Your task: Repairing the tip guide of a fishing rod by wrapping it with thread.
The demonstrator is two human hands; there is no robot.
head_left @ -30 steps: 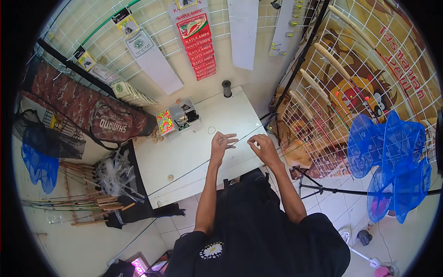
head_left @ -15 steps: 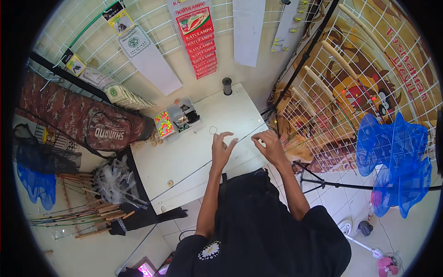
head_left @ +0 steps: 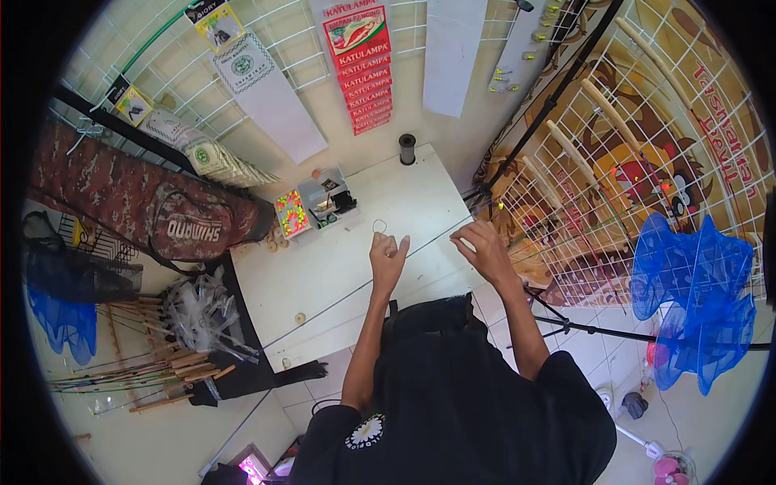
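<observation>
A thin fishing rod (head_left: 339, 293) runs slantwise across the white table, from the lower left up to the right, passing between my hands. My left hand (head_left: 390, 259) is over the table on the near side of the rod's middle, fingers curled in and thumb pointing up. Just beyond it lies a small loop of thin line (head_left: 379, 227). My right hand (head_left: 485, 249) is beside the rod's upper part, fingers bent and drawn together toward the thumb. Whatever either hand pinches is too thin to see.
The white table (head_left: 267, 303) carries a divided tray (head_left: 326, 212) with bright floats and small tackle, a dark spool (head_left: 407, 150) and small rings (head_left: 300, 318). A camouflage bag (head_left: 153, 214) lies left. Blue nets (head_left: 695, 275) hang right from a white wire grid.
My left hand's fingers have curled in from a more open pinch. My right hand has shifted slightly right and down. The view has tilted a little.
</observation>
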